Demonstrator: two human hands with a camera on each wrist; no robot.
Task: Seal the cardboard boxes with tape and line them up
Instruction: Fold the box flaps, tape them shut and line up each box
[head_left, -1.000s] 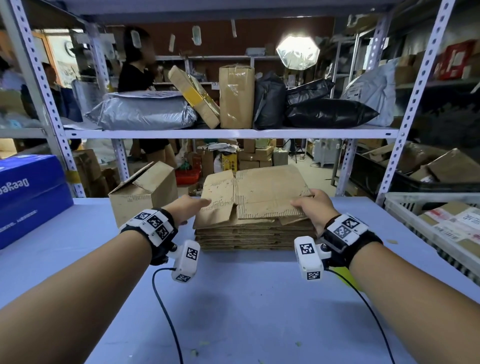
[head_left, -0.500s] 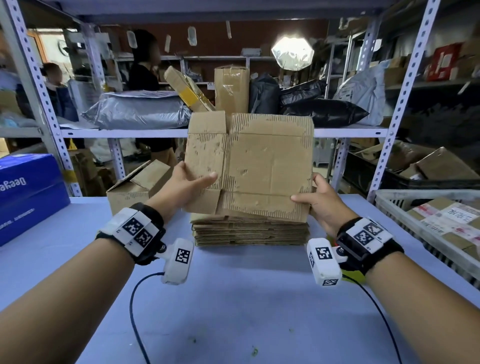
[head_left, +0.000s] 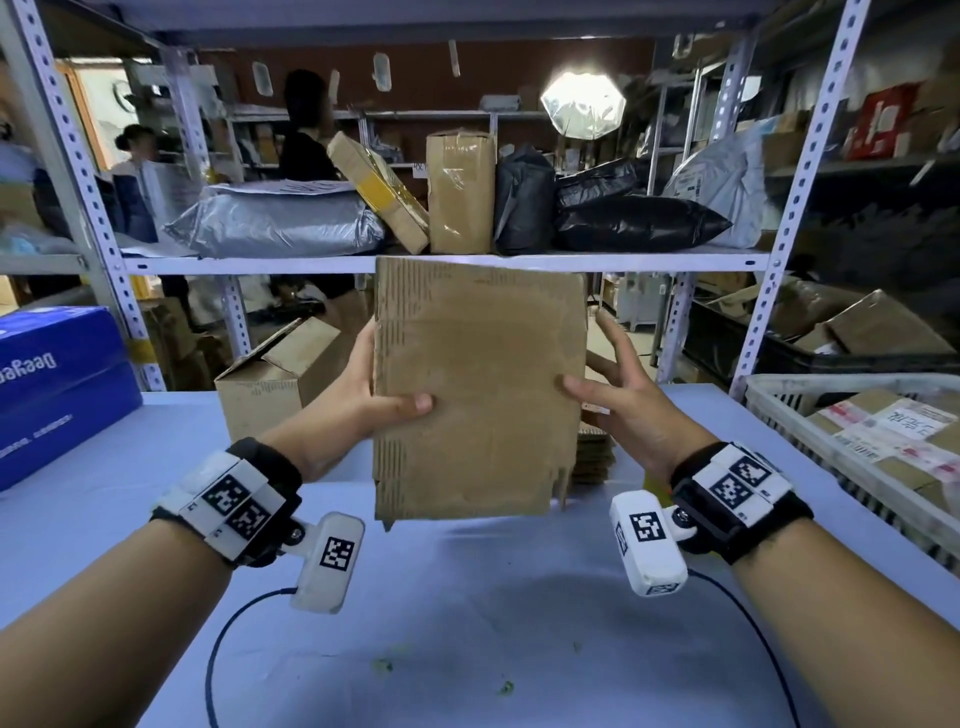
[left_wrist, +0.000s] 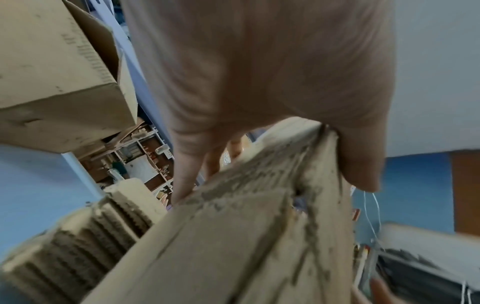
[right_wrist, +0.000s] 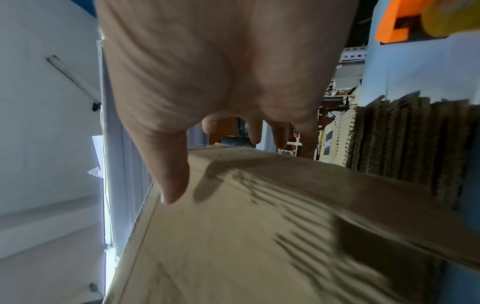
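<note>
Above the pale blue table (head_left: 467, 623), a flattened brown cardboard box (head_left: 478, 384) is gripped by the left hand (head_left: 358, 395), thumb across its front; the right hand (head_left: 618, 400) is spread loose at its right edge.

Flattened cardboard box (head_left: 475, 384), upright, above stack (head_left: 592, 457)

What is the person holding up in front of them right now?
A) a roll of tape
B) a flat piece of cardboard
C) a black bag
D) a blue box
B: the left hand grips the flat cardboard by its left edge, thumb across the front, and holds it upright above the table, while the right hand is at its right edge with fingers spread.
</note>
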